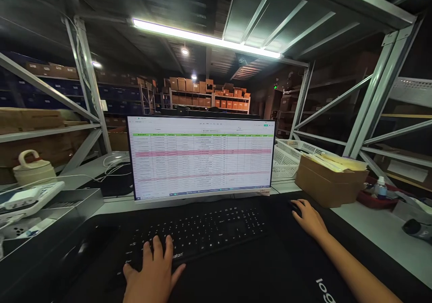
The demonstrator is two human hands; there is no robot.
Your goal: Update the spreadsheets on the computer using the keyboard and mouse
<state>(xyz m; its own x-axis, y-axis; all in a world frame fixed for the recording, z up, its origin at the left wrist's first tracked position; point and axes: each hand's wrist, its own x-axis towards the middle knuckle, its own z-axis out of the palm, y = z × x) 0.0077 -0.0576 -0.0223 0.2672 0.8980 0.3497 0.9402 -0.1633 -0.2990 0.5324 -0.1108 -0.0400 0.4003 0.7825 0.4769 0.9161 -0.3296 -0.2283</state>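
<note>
A monitor shows a spreadsheet with a green header row and pink rows. In front of it lies a black keyboard on a large black desk mat. My left hand rests over the keyboard's lower left corner, its fingers spread. To the right of the keyboard, my right hand curves over a black mouse, which is mostly hidden under the fingers.
A cardboard box of papers and white baskets stand behind my right hand. At the left are a grey tray, a power strip and a cream jug. Metal shelves with boxes surround the desk.
</note>
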